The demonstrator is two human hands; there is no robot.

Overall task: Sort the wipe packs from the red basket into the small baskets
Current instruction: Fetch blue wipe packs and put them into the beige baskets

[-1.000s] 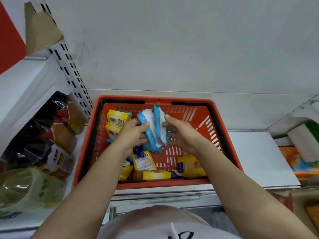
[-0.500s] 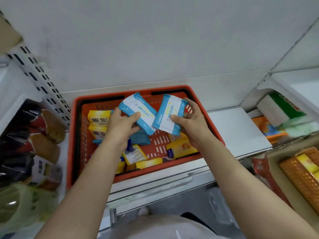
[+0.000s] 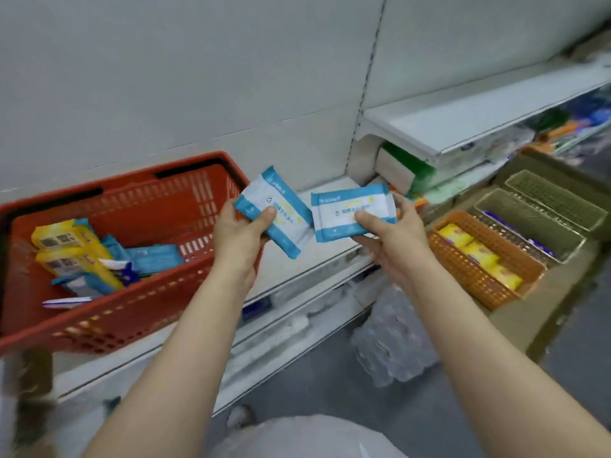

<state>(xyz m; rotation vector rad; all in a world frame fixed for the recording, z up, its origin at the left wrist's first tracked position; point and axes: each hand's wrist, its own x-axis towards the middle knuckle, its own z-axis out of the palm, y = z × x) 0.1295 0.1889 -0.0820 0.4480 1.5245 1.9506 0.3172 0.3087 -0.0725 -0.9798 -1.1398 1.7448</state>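
Left hand (image 3: 239, 238) and right hand (image 3: 393, 239) each gripped one blue wipe pack (image 3: 276, 211). Red basket (image 3: 139, 292) part-full; orange basket (image 3: 463, 269) held yellow packs.

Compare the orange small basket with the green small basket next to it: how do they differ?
The orange basket is nearest the hands; the green basket lies beyond it. The orange basket holds a row of yellow packs; the green basket shows only a few dark blue packs along one side. Both are long, perforated plastic baskets lying side by side in a cardboard tray.
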